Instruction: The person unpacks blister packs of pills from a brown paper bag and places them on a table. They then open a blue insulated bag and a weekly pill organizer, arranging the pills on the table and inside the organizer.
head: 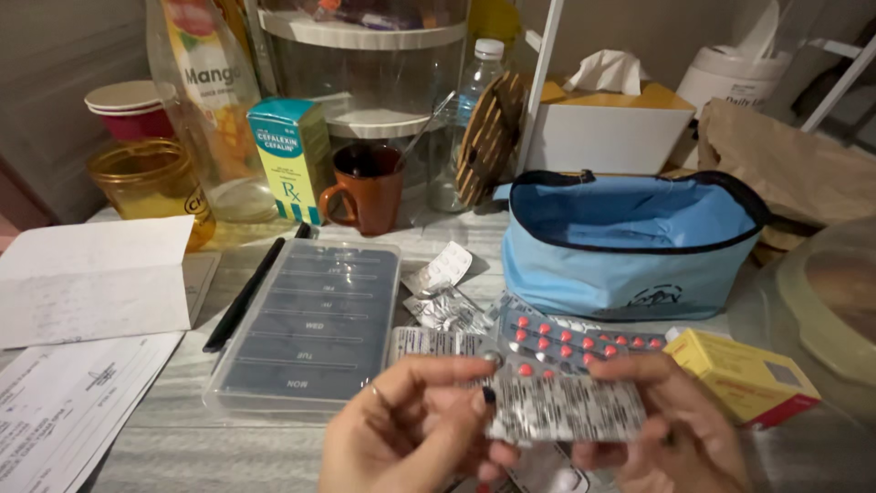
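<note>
Left hand [411,424] and right hand [671,429]: both clamped on one silver blister strip [561,402], held flat between them, left thumb pressed on its top face, right fingers wrapped around its far end.

Just beyond the grip: blister sheet of red pills [570,342]; further loose foil strips [443,292] past it.

Left of the grip: closed grey weekly pill organiser [310,324], black pen [246,292] along its far side, papers [87,301] farther out.

Right of the grip: yellow carton [744,374].

Beyond the pills: open blue pouch [630,237].

Farthest back: brown mug [370,187], teal medicine box [292,160], juice bottle [205,100], tissue box [607,123].
</note>
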